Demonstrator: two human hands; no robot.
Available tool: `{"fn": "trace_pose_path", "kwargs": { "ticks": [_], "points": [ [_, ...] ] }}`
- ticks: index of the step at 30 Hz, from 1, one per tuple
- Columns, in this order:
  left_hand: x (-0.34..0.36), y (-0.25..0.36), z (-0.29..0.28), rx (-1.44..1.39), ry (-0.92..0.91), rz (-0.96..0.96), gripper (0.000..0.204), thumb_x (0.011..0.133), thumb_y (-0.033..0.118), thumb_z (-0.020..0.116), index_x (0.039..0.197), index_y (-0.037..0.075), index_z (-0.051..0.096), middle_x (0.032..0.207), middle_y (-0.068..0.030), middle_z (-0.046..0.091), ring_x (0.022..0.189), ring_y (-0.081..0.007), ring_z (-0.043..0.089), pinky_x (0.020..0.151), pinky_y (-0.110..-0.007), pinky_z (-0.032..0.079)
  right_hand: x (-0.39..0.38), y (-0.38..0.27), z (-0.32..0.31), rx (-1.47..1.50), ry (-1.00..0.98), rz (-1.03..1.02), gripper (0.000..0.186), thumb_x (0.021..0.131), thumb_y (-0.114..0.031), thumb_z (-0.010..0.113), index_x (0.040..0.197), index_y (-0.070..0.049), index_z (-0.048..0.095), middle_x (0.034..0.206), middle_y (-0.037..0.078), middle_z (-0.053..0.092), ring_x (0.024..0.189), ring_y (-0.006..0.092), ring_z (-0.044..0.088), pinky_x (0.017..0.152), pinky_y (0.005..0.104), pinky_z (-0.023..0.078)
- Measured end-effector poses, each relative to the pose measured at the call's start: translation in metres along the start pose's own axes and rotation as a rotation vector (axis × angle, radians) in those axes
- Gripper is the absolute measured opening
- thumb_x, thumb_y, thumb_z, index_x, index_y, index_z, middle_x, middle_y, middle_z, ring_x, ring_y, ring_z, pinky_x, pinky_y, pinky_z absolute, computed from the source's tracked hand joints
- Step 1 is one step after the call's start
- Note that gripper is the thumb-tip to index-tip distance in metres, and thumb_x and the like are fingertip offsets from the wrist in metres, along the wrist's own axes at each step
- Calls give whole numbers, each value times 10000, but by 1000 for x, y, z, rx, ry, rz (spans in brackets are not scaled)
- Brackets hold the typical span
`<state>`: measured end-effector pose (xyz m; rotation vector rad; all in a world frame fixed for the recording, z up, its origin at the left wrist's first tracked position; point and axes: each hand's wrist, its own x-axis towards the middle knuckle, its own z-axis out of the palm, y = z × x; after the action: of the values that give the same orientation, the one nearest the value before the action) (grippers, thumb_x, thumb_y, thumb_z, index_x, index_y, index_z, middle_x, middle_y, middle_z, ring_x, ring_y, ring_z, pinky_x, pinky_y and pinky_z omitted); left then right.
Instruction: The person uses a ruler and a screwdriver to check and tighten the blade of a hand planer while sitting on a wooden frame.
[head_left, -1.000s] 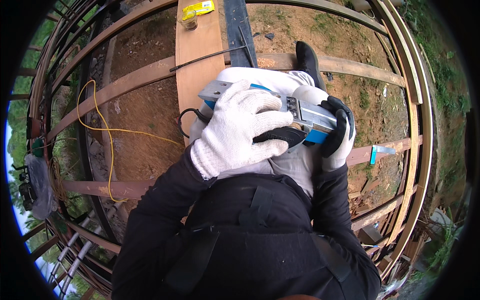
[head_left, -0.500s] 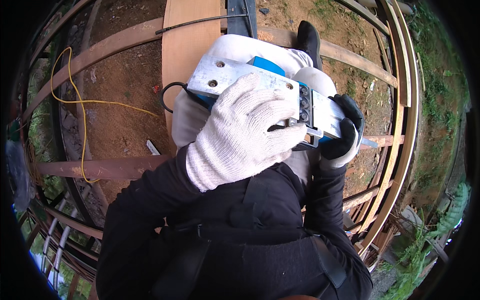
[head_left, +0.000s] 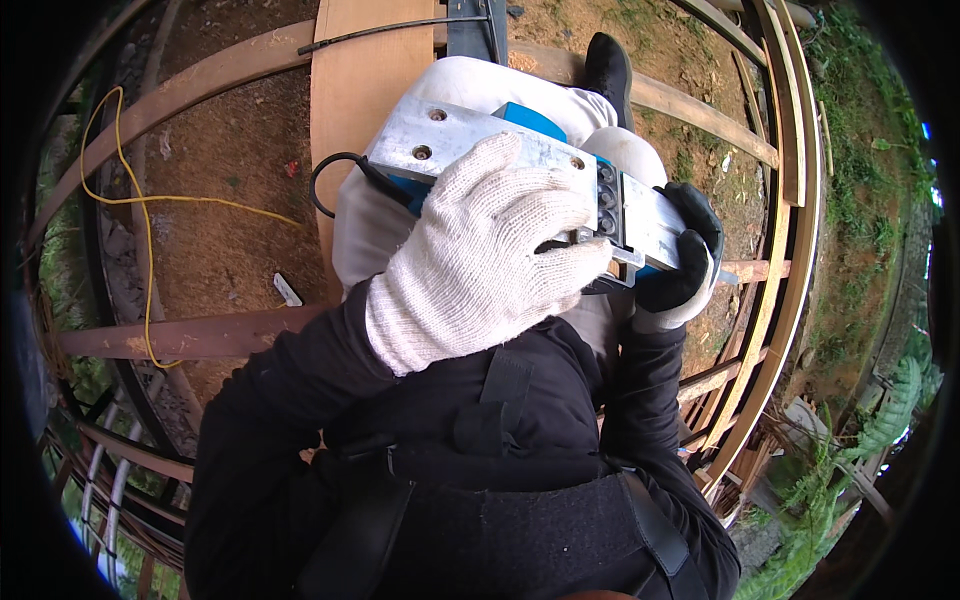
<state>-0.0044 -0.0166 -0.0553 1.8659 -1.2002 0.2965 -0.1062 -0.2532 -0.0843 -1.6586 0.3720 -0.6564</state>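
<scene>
An electric planer (head_left: 480,140) lies upside down across my lap, its scratched metal sole facing up and parts of its blue body showing at the edges. My left hand (head_left: 490,240), in a white knit glove, rests over the sole. Its fingers and thumb close at the near side of the dark cutter head (head_left: 606,199), where several round bolt heads show. What lies under those fingertips is hidden. My right hand (head_left: 690,250), in a black-coated glove, is wrapped round the planer's right end, with the thumb on the near side.
A wide wooden board (head_left: 365,80) extends away beneath my left leg, with a thin dark rod (head_left: 390,35) across it. Wooden beams (head_left: 215,90) frame sawdust-strewn ground. A yellow cord (head_left: 150,250) loops at the left. Timber rails (head_left: 790,200) curve along the right, beside greenery.
The whole scene has shifted slightly left and up in the picture. Both hands keep nearly the same places on the planer; the left fingers have moved only a little.
</scene>
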Motion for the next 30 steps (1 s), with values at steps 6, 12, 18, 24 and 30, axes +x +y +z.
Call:
{"fn": "trace_pose_path", "kwargs": {
  "ticks": [6,12,18,24,30],
  "points": [
    [0,-1,-2,8,-11,5,411,668,266,859,1073,245,789,1179,-26,662,1173,-289,617,1099,-563,416,3,11,-10,13,-21,-11,565,920,-311,533,1337,68,582,1346,233,627,1274,351,587,1149,483,402],
    [-1,0,-2,-7,-20,-13,400,687,275,852,1081,245,789,1194,-35,660,1190,-288,610,1111,-565,403,0,8,-5,14,-30,-14,560,927,-310,538,1344,62,580,1349,236,625,1278,356,586,1152,490,400],
    [-2,1,-2,-3,-16,-15,397,703,289,845,1092,240,781,1217,-43,660,1194,-287,608,1113,-562,405,1,8,-2,26,12,-20,548,941,-343,546,1308,60,603,1305,232,647,1239,340,611,1120,477,422],
    [1,-4,-6,-33,-31,4,424,716,313,842,1121,225,754,1204,-47,668,1155,-305,627,1096,-560,416,3,7,-5,-50,-20,-46,547,930,-303,527,1323,73,586,1327,250,631,1242,352,605,1134,487,411],
    [6,-2,-13,-15,-101,18,444,718,329,844,1143,233,756,1182,-53,667,1122,-309,640,1082,-561,418,-2,0,3,0,27,-25,524,956,-324,552,1287,79,603,1259,239,675,1192,334,642,1106,459,433]
  ]
}}
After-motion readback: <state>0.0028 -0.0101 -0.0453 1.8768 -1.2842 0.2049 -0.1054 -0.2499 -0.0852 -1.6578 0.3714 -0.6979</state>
